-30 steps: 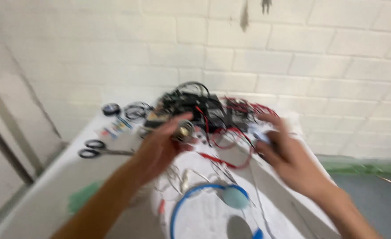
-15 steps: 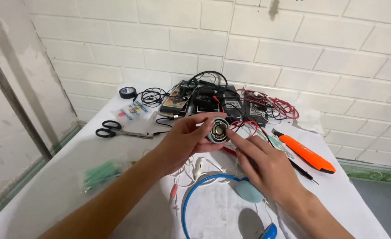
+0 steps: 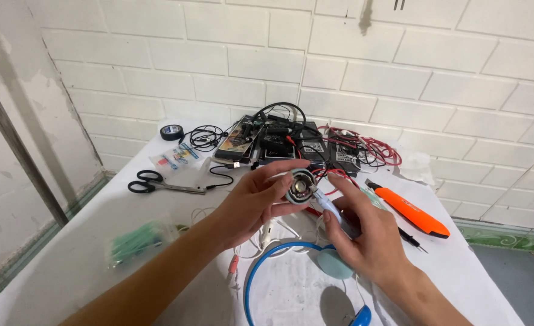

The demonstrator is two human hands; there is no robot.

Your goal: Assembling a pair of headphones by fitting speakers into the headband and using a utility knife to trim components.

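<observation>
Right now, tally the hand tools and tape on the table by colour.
Black: 2, the scissors and the tape roll.
Orange: 1, the cutter-like tool.
Total: 3.

1 scissors [image 3: 158, 182], 1 tape roll [image 3: 171, 132], 1 headphones [image 3: 291, 265]

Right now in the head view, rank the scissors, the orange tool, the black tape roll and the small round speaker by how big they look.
1. orange tool
2. scissors
3. small round speaker, enlarged by nearness
4. black tape roll
</observation>
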